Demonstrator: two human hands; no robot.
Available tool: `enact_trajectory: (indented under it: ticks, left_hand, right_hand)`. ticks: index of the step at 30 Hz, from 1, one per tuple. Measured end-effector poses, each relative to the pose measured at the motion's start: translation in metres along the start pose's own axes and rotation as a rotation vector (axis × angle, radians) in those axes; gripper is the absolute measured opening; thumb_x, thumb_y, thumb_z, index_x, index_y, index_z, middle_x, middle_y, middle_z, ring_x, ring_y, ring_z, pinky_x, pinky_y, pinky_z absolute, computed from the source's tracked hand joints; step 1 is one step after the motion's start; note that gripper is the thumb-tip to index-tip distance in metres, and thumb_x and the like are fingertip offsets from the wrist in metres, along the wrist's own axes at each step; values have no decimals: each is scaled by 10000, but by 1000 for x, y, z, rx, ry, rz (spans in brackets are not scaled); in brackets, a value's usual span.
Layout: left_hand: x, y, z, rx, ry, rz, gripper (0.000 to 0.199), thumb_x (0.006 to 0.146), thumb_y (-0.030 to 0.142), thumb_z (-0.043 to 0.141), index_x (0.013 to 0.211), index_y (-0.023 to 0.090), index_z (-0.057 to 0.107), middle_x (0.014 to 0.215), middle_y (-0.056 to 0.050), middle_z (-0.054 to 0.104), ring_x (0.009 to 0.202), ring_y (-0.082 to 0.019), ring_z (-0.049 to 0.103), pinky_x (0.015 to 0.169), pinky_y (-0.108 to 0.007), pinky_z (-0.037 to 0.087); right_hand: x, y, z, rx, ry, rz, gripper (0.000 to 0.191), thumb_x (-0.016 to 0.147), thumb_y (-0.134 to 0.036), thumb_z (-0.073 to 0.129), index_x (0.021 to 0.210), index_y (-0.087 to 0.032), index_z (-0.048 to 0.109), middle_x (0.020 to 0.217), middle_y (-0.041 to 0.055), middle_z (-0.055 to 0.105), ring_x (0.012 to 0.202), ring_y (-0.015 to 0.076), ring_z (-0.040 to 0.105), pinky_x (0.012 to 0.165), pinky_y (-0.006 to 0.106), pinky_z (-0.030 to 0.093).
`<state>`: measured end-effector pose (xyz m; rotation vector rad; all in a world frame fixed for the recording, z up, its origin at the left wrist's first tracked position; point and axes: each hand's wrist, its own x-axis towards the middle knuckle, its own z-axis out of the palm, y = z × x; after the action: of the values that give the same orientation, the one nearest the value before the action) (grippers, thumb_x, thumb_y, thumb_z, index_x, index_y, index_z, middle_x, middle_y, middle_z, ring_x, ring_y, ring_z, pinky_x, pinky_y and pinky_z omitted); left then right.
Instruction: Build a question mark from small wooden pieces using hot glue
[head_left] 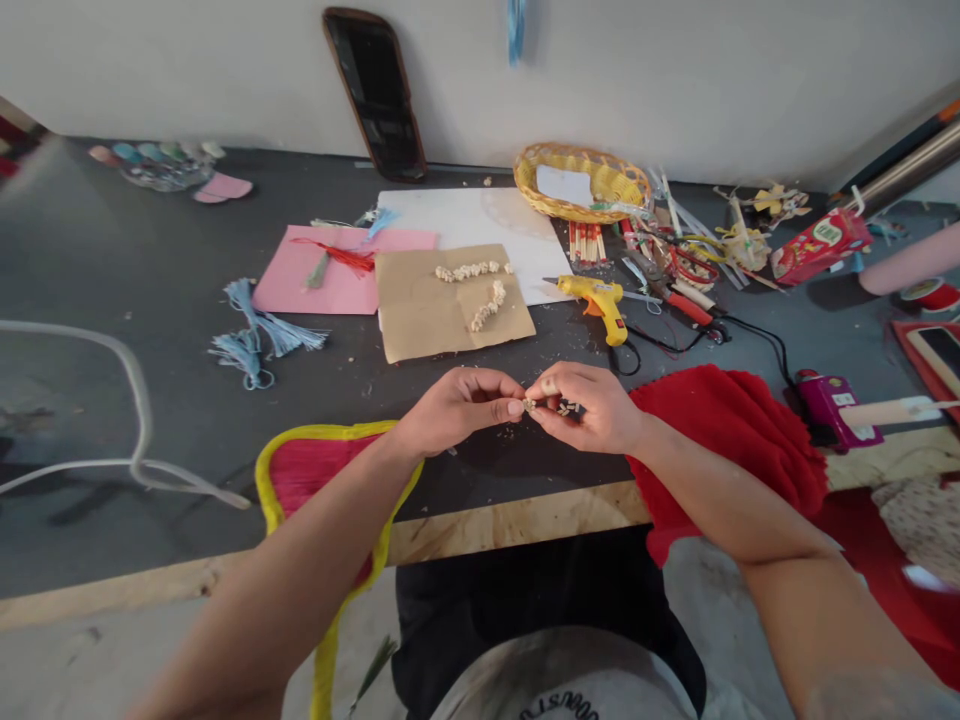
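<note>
My left hand point(480, 402) and my right hand point(581, 402) meet over the near part of the dark table. Between the fingertips of both is a small beige cluster point(529, 405), too small to name its kind. Tiny beige stick pieces point(568, 408) show by my right fingers; whether they lie on the table or in the hand I cannot tell. Beyond the hands, a sheet of brown paper point(412, 320) bears two rows of similar beige clusters point(472, 271). A yellow hot glue gun point(596, 300) lies to the right of the paper.
Light blue tassels point(262, 335) and pink paper point(281, 280) lie left. A wicker basket point(529, 178), pliers point(690, 305) and a red drink carton point(821, 247) stand or lie at the back right. Red cloth point(727, 430) hangs over the front edge; a phone point(375, 95) leans on the wall.
</note>
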<state>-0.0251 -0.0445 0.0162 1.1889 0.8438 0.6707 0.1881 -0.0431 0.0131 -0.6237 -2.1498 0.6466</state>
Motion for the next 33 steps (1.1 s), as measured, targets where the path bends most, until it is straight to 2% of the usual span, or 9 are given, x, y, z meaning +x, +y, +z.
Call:
enact_trajectory:
  ticks: [8,13,18,22,25,28,33]
  left_hand:
    - [0,1,2,2,18,7,322,722,433,792,755,125,706,650,0,606,580,-88,488,549,-209,383]
    - [2,1,2,19,58,3,340,687,438,815,737,125,693,622,16,584,558,-77,466,529,-199,360]
    - [1,2,2,-45,63,9,339,669,423,832,742,122,695,647,5,610,580,-83,499,553,-201,394]
    - [0,2,2,-112,41,23,322,674,399,842,752,116,710,661,-4,629,596,-79,513,576,-197,412]
    - [0,1,1,-147,16,40,330,684,406,838,767,110,718,656,-10,637,601,-82,528,592,-200,427]
    - [0,0,0,-174,-5,85,344,709,428,819,827,117,728,670,-22,653,622,-96,558,603,-210,445]
    - [0,-1,0,-156,-155,101,317,720,402,814,881,139,740,758,-40,702,704,-113,618,654,-217,470]
  right_hand:
    - [1,0,-1,-32,3,-5,174,871,-209,646,1042,-205,609,892,33,704,618,91,609,631,228,559]
    - [3,0,-2,-59,23,-70,136,863,-140,656,981,-200,623,897,50,719,820,136,684,737,239,572]
    - [2,3,-5,-86,146,87,89,867,-159,644,947,-198,639,861,32,714,692,108,658,668,221,562]
    - [-2,16,-8,-87,283,251,94,878,-228,643,972,-216,643,868,16,719,706,125,668,707,263,572]
    - [0,23,-11,-72,350,309,119,877,-273,657,982,-219,645,886,20,720,714,130,671,699,270,570]
    - [14,23,-16,-65,339,330,139,869,-296,666,983,-217,648,902,22,721,709,128,668,674,266,566]
    - [66,25,-22,-121,184,289,145,863,-302,652,975,-209,657,896,24,726,732,139,668,682,283,562]
